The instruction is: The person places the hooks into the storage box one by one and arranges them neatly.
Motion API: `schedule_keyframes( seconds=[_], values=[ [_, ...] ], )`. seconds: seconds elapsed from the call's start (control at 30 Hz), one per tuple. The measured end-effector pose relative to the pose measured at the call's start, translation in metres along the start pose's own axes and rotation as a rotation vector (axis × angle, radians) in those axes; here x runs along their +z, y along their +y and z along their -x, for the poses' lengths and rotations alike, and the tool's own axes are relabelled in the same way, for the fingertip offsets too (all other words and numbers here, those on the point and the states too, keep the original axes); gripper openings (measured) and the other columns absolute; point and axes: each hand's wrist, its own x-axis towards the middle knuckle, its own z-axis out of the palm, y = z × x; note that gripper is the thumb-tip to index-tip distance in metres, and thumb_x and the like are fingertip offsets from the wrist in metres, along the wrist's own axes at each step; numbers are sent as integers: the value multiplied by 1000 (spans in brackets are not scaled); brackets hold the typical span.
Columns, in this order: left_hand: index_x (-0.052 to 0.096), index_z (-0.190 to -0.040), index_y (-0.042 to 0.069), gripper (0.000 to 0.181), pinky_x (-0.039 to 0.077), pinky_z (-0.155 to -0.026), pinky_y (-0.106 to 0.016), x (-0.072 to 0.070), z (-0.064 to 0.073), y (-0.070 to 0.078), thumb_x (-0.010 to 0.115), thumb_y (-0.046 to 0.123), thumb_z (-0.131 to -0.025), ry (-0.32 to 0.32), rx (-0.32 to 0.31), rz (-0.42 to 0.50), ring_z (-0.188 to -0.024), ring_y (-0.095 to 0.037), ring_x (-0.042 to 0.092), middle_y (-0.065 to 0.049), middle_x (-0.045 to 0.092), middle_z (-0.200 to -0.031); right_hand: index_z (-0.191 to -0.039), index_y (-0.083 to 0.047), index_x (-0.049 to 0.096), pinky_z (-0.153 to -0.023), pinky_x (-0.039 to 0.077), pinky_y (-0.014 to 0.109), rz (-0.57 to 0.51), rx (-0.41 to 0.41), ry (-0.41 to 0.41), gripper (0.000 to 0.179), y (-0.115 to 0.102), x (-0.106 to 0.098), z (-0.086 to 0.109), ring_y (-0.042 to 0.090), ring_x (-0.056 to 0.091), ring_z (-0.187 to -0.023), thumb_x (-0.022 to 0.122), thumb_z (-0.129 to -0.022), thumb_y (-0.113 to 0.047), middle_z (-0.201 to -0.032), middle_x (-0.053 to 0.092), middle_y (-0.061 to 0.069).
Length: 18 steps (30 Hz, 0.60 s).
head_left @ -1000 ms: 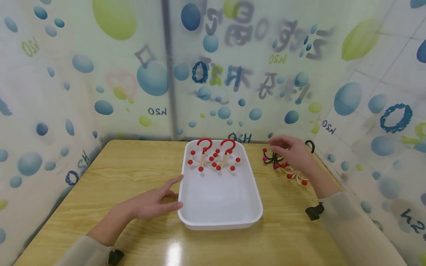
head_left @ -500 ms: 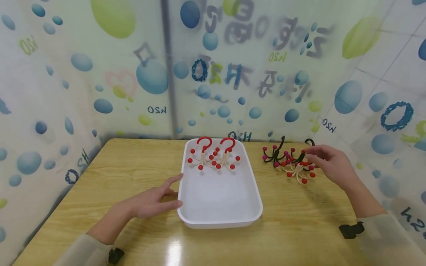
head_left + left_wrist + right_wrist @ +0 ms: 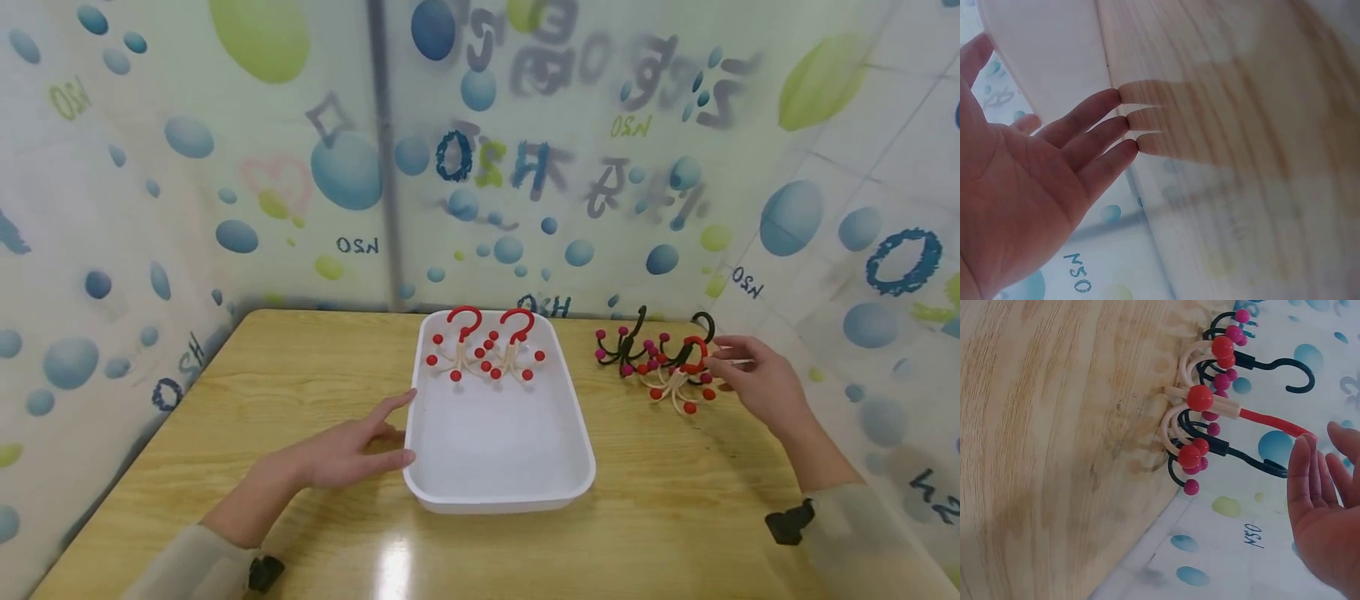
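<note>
In the head view my left hand (image 3: 341, 454) has fingers spread against the left side of a white tray (image 3: 498, 442). Two cream multi-arm hooks with red ball tips and red curved tops, a left one (image 3: 459, 354) and a right one (image 3: 513, 354), lie at its far end. My right hand (image 3: 765, 387) is at a third cream hook (image 3: 677, 387), its fingertips right at the curved red top. In the right wrist view those fingers (image 3: 1302, 478) look nearly straight. Two black hooks with pink balls, one (image 3: 625, 350) left and one (image 3: 684, 357) behind, crowd against the cream one.
The wooden table (image 3: 315, 367) meets a bubble-patterned wall covering (image 3: 300, 208) at the back, and another side of it rises close by the right hand. Dark bands circle both wrists, the right one (image 3: 791, 523) near the sleeve.
My right hand has moved from above the left black hook rightward to the cream hook's red top, uncovering the black hooks. The left hand stays at the tray.
</note>
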Motion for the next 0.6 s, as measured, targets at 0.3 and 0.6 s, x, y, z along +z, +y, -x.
schedule_keyframes(
  seconds=[0.3,0.6],
  values=[
    [13,-176,36,93,41,-124,-69,-2,-1,0,65,63,-105,0,16,2,-147,-41,59,-13,67,-154,-156,10,48,-70,60,19,28,62,-27,67,11,12,-13,33,78,-102,58,-114,-42,-139,64,34],
    [14,-176,36,93,43,-123,-67,-2,1,1,65,65,-104,7,19,-10,-146,-39,61,-13,67,-153,-145,10,59,-65,56,18,75,66,31,57,10,18,-21,16,78,-88,56,-116,-39,-126,72,32]
  ],
)
